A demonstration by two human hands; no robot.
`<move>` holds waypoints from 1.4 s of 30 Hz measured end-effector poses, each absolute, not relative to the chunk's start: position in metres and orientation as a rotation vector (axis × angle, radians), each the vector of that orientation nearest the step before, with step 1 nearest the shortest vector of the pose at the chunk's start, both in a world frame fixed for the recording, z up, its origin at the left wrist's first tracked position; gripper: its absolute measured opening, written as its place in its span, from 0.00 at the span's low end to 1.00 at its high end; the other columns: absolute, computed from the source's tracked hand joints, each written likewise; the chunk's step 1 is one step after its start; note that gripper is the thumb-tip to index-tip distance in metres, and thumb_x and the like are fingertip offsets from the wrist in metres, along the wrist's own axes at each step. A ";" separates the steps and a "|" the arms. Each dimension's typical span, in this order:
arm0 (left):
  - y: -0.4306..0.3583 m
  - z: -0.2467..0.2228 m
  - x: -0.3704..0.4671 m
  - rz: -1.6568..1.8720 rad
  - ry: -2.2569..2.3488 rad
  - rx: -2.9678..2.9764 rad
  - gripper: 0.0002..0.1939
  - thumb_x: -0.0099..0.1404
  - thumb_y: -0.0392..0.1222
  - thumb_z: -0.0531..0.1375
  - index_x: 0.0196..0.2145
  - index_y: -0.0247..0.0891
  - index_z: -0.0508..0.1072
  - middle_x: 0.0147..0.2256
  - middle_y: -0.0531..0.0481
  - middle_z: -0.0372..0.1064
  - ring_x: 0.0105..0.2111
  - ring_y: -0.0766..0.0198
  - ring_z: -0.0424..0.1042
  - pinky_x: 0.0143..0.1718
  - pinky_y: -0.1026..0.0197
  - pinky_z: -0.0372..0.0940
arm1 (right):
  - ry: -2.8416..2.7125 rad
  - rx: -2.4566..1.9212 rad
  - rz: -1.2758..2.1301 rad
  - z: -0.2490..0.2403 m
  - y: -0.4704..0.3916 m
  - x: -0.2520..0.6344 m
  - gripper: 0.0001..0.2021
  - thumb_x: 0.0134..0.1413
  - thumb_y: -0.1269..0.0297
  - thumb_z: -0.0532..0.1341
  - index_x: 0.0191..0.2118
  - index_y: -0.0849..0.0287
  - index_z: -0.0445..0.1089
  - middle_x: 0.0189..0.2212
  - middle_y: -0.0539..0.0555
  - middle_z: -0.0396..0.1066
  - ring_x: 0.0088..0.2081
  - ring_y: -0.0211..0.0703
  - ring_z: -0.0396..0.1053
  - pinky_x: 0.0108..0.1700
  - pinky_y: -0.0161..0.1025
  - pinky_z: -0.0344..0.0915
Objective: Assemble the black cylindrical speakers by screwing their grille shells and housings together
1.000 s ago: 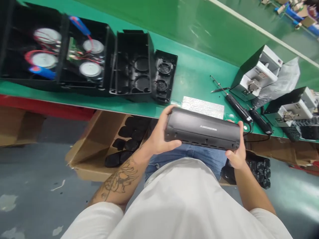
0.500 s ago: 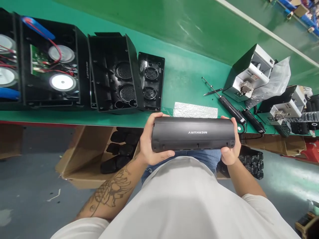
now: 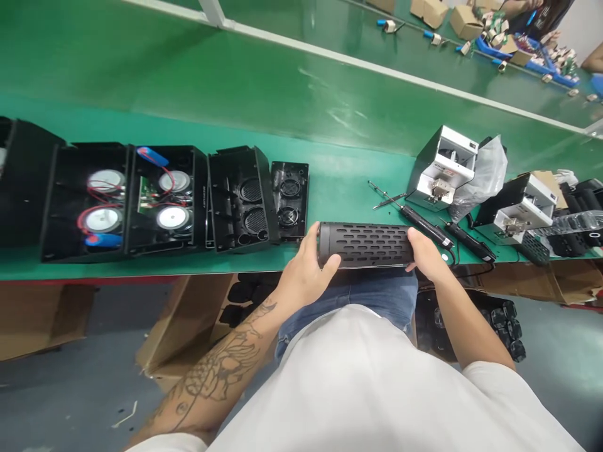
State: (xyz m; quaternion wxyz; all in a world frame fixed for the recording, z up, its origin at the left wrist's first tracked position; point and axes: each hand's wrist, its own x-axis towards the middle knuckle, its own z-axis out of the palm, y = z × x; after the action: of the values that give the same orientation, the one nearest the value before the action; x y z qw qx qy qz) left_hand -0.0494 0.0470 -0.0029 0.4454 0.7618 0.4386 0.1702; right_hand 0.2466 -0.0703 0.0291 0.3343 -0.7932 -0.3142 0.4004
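Observation:
Between my two hands is a long black speaker (image 3: pixel 367 245), its slotted grille facing up at the front edge of the green bench. My left hand (image 3: pixel 305 271) grips its left end, with the thumb along the near side. My right hand (image 3: pixel 426 254) closes on the opposite end, thumb on top. Just beyond the left hand lies a black panel with two round grilles (image 3: pixel 289 198). Left of that panel stands an open black housing (image 3: pixel 242 204). Two electric screwdrivers (image 3: pixel 426 227) (image 3: pixel 470 242) rest beyond the right hand.
Open housings (image 3: pixel 172 238) with white-backed drivers, red wires and blue batteries line the bench's left side. Two screw feeders (image 3: pixel 443 166) (image 3: pixel 516 207) and a clear plastic bag (image 3: pixel 483 172) stand at right. Cardboard boxes (image 3: pixel 164 326) sit below. Another person's hands show at the far upper right.
The speaker has been turned from its lettered face to its slotted grille and moved slightly up over the bench edge. The silvery wrap seen behind it before is out of sight. The view has shifted.

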 end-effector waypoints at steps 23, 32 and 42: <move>-0.017 0.006 0.042 1.290 0.413 2.615 0.25 0.72 0.44 0.65 0.65 0.47 0.74 0.60 0.42 0.80 0.64 0.43 0.77 0.69 0.36 0.67 | -1.342 -2.848 0.004 0.050 -0.178 0.390 0.26 0.72 0.60 0.58 0.68 0.64 0.77 0.58 0.71 0.72 0.55 0.62 0.68 0.61 0.56 0.64; -0.046 0.092 0.192 0.256 0.328 2.648 0.14 0.78 0.34 0.55 0.52 0.29 0.79 0.45 0.32 0.84 0.51 0.42 0.84 0.64 0.39 0.70 | -1.802 -2.265 -0.791 0.115 -0.227 0.303 0.17 0.76 0.64 0.63 0.61 0.37 0.80 0.59 0.53 0.74 0.63 0.58 0.68 0.78 0.70 0.39; -0.021 0.050 0.149 -0.138 -0.005 1.199 0.21 0.59 0.57 0.73 0.33 0.41 0.70 0.29 0.53 0.78 0.31 0.63 0.74 0.36 0.59 0.66 | -0.809 -1.735 0.334 0.060 -0.181 0.280 0.46 0.73 0.22 0.36 0.69 0.54 0.66 0.44 0.61 0.76 0.46 0.54 0.78 0.49 0.51 0.79</move>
State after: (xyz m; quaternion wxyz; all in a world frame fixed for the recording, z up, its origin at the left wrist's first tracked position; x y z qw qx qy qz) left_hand 0.1491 -0.0209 0.0498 0.8235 0.5636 -0.0024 -0.0648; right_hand 0.2796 -0.1809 0.0599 0.5637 -0.7374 -0.3439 0.1419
